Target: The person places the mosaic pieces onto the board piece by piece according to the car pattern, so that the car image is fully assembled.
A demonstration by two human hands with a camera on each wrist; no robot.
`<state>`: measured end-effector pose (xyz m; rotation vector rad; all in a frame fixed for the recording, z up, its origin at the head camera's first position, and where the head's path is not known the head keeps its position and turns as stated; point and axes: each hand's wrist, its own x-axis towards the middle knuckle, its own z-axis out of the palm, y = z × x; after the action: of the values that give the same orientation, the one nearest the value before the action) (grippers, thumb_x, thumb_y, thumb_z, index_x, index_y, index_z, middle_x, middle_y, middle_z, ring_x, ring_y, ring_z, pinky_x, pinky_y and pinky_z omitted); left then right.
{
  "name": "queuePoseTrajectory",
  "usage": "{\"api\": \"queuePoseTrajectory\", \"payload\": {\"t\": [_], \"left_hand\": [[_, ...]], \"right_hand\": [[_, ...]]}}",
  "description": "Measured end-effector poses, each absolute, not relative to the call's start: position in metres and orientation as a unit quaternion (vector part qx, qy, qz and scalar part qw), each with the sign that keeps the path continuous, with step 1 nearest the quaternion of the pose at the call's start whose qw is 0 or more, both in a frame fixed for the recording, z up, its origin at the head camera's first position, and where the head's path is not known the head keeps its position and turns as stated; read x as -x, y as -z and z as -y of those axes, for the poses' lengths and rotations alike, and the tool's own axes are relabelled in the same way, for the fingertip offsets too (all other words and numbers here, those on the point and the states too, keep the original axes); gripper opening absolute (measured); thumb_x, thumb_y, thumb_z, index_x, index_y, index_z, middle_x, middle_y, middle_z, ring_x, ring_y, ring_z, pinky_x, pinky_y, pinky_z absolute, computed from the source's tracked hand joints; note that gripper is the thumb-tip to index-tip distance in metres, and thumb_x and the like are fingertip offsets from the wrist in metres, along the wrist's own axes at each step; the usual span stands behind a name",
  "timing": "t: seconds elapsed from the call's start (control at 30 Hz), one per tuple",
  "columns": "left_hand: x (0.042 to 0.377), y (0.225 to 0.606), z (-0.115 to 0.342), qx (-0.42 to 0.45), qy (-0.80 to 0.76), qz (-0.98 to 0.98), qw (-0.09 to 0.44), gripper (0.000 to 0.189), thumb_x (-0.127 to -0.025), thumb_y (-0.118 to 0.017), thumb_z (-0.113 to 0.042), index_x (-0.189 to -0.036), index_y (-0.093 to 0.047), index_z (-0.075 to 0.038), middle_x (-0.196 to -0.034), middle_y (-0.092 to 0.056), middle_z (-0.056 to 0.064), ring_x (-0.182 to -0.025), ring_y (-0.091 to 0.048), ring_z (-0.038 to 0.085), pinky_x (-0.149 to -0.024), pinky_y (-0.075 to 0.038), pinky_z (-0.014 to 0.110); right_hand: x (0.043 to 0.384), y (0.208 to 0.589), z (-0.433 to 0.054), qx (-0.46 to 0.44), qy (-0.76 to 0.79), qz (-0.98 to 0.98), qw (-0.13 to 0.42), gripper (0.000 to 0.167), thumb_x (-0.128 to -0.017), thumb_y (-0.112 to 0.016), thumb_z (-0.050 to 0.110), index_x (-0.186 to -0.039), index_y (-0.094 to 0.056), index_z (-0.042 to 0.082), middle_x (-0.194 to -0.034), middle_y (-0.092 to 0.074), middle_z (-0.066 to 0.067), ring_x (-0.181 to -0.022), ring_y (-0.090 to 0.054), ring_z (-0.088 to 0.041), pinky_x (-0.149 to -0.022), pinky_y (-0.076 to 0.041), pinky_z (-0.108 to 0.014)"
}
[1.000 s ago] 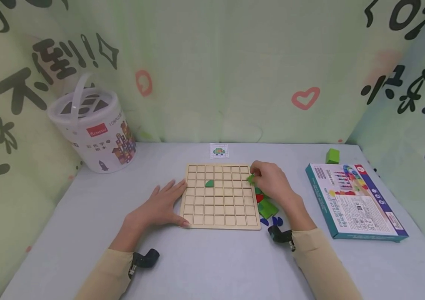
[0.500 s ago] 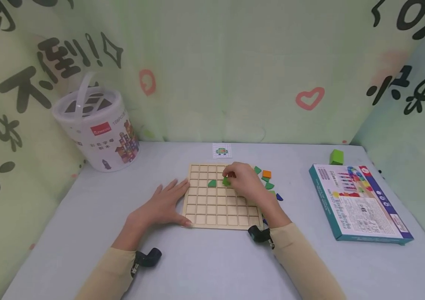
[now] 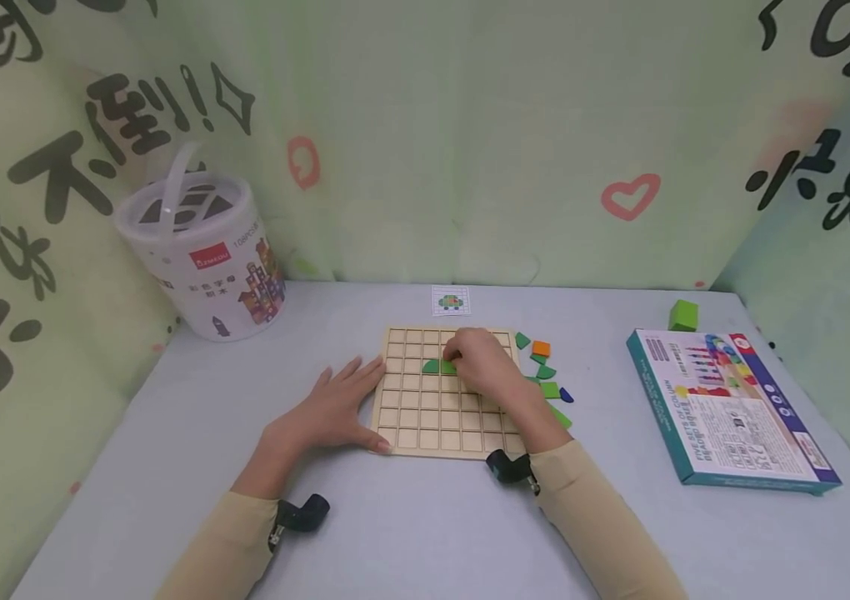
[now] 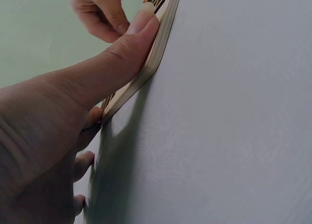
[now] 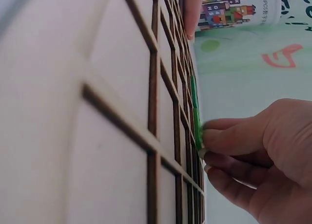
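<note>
A wooden grid board (image 3: 413,421) lies on the white table. My left hand (image 3: 327,412) rests along its left side with fingers spread; in the left wrist view the thumb (image 4: 119,61) lies over the corner rim. A dark green quarter-round tile (image 3: 431,367) sits in one upper cell. Right beside it, my right hand (image 3: 488,367) pinches a light green square tile (image 3: 448,367) at the neighbouring cell. The right wrist view has this light green tile (image 5: 197,129) low at the board's surface, fingertips on it.
Loose tiles lie right of the board, among them an orange square (image 3: 541,348) and a blue piece (image 3: 566,395). A small picture card (image 3: 451,301) lies behind the board. A white bucket (image 3: 226,267) stands back left; a flat box (image 3: 732,408) and green block (image 3: 683,316) are right.
My right hand has carried the light green tile left from the board's right edge to the cell beside the dark green tile. My left hand stays at the board. The head view shifts slightly.
</note>
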<state>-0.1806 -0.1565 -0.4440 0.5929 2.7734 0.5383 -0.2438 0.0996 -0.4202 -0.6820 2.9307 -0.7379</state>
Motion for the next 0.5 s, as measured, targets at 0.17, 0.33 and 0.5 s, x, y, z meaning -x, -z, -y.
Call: {"api": "queuePoseTrajectory", "payload": {"t": [0.17, 0.33, 0.5], "left_hand": [[0.181, 0.443, 0.157, -0.209, -0.183, -0.953, 0.123, 0.127, -0.064, -0.078, -0.072, -0.16, -0.019, -0.015, -0.168, -0.015, 0.0, -0.157, -0.008, 0.032, -0.122, -0.006, 0.065], [0.181, 0.443, 0.157, -0.211, -0.183, -0.952, 0.122, 0.127, -0.063, -0.078, -0.072, -0.16, -0.019, -0.014, -0.168, -0.015, 0.0, -0.157, -0.007, 0.032, -0.122, -0.005, 0.065], [0.18, 0.443, 0.156, -0.208, -0.184, -0.953, 0.125, 0.127, -0.063, -0.079, -0.071, -0.16, -0.018, -0.015, -0.168, -0.015, 0.001, -0.157, -0.007, 0.032, -0.123, -0.005, 0.065]], "right_hand": [[0.242, 0.419, -0.101, 0.216, 0.233, -0.948, 0.034, 0.022, -0.09, -0.063, -0.004, -0.096, -0.08, 0.008, -0.095, -0.067, -0.003, -0.093, -0.067, -0.022, -0.082, -0.058, -0.034], [0.238, 0.418, -0.107, 0.216, 0.236, -0.946, 0.046, 0.021, -0.089, -0.064, -0.003, -0.098, -0.08, 0.007, -0.1, -0.073, -0.005, -0.103, -0.068, -0.024, -0.091, -0.057, -0.037], [0.233, 0.414, -0.122, 0.223, 0.233, -0.945, 0.056, 0.02, -0.091, -0.064, 0.001, -0.102, -0.079, 0.007, -0.102, -0.073, -0.006, -0.097, -0.067, -0.021, -0.085, -0.058, -0.036]]}}
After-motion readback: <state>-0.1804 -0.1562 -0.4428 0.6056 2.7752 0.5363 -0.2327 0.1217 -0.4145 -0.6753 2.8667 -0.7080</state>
